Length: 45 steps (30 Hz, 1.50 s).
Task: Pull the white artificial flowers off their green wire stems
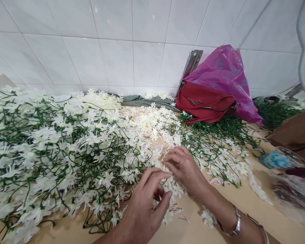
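Observation:
My left hand (144, 206) is curled low in the middle, thumb and fingers pinched over small white artificial flowers (174, 189) on the tan table (198, 230). My right hand (184, 166), with a silver bangle at the wrist, lies just beyond it, its fingers bent and pressed into the same loose blossoms. What each pinch holds is too small to name. A big heap of green wire stems with white flowers (53, 145) fills the left half, touching my left hand's side.
A pile of loose white blossoms (152, 122) lies ahead. Bare green stems (218, 135) spread to the right. A red bag (205, 101) under a purple plastic bag (223, 74) leans on the white tiled wall. A cardboard box (295, 132) and clear plastic (292, 193) sit at right.

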### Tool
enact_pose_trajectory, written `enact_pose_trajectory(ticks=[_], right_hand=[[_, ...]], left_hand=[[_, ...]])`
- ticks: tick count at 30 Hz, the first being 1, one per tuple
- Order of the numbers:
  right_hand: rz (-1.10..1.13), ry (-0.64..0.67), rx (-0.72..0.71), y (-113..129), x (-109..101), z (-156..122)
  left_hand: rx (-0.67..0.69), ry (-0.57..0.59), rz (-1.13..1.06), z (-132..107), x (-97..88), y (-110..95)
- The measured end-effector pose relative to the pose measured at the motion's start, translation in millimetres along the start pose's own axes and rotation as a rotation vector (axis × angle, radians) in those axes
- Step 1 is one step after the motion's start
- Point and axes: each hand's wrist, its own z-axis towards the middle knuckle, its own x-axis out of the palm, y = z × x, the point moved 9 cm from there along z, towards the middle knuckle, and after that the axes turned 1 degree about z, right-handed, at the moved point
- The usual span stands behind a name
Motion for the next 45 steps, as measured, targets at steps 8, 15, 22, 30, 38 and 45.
enact_pose_trajectory(ticks=[8, 15, 22, 30, 38, 45], right_hand=[[0.645, 0.128, 0.300, 0, 2, -9], [0.547, 0.070, 0.179, 22, 5, -15], [0.043, -0.126, -0.344, 66, -13, -25], [-0.133, -0.075, -0.622, 105, -23, -34], [-0.164, -0.154, -0.573, 98, -24, -36], [0.135, -0.160, -0.473, 77, -16, -40]], left_hand=[[-0.052, -0.180, 0.037, 9, -25.6, 5], [-0.124, -0.200, -0.123, 12, -26.9, 18], [-0.198, -0.220, -0.171, 8, -23.1, 25], [-0.258, -0.077, -0.306, 8, -12.1, 30], [-0.229, -0.078, -0.448, 12, -13.4, 21], [-0.253, -0.130, -0.411, 9, -16.7, 33]])
